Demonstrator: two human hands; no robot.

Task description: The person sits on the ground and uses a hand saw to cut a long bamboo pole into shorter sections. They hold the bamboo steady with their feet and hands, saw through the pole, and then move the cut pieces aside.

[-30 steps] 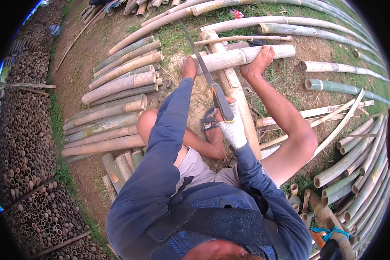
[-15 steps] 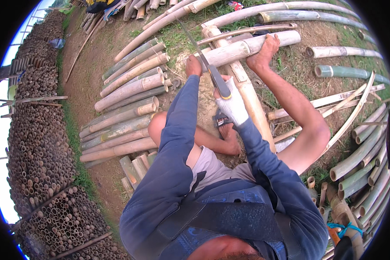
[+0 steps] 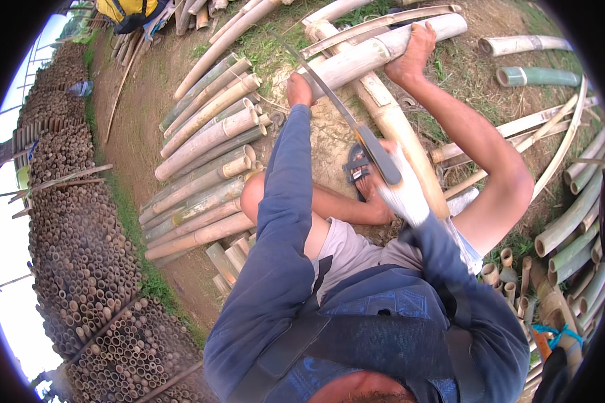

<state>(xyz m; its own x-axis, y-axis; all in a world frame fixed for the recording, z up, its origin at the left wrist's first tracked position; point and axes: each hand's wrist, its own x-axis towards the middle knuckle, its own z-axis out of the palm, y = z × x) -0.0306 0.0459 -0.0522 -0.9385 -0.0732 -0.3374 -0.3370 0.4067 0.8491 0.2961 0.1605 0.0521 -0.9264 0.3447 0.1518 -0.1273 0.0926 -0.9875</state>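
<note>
A thick pale bamboo pole [image 3: 359,59] lies across a longer bamboo log [image 3: 393,121] on the ground. My left hand [image 3: 300,90], bare, is closed around the pole's left end. In a white knitted glove, my right hand [image 3: 405,188] grips the dark handle of a handsaw [image 3: 380,160], drawn back close to my lap. The long saw blade [image 3: 323,87] runs up and left across the pole, just right of my left hand; I cannot tell how deep it sits. My bare right foot [image 3: 412,55] presses on the pole's right part. A sandal [image 3: 356,163] is on my other foot.
Cut bamboo lengths [image 3: 212,138] lie in a row at the left. A tall stack of bamboo ends [image 3: 81,269] fills the far left. More bamboo poles [image 3: 571,215] and split strips [image 3: 565,148] lie at the right. A yellow and black bag [image 3: 124,12] sits at the top left.
My right hand has pulled the saw back toward my body, down and to the right. My left hand and right foot stay on the pole. The whole view has shifted slightly.
</note>
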